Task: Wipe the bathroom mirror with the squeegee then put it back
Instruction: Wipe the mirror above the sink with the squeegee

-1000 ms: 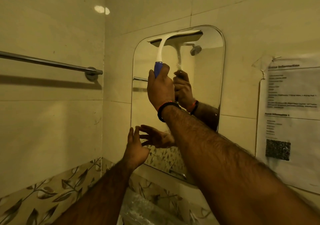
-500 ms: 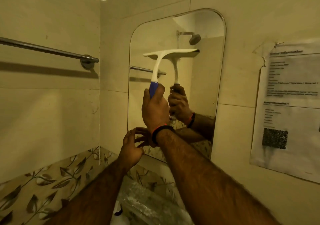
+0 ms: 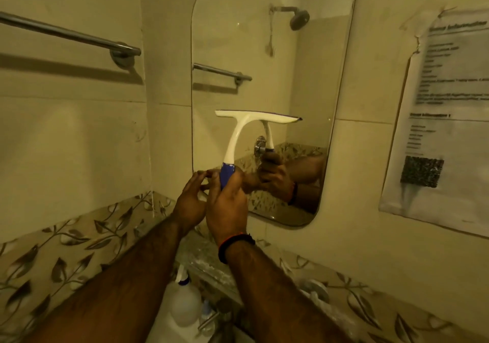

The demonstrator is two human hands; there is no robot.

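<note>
Squeegee (image 3: 239, 141) blade rests on mirror (image 3: 304, 83), right hand (image 3: 229, 205) gripping its blue handle; left hand (image 3: 189, 202) open beside. Wall notice (image 3: 447, 120) illegible; towel bar (image 3: 68, 35) left.

Dim, warm yellow cast. Light from above: towel bar (image 3: 71, 35) throws a hard shadow on the wall below. Faint glare specks on mirror (image 3: 304, 83). Paper notice (image 3: 447, 120) text motion-blurred, unreadable. Wide-angle bend at edges; bottom bottle (image 3: 185, 308) soft.
</note>
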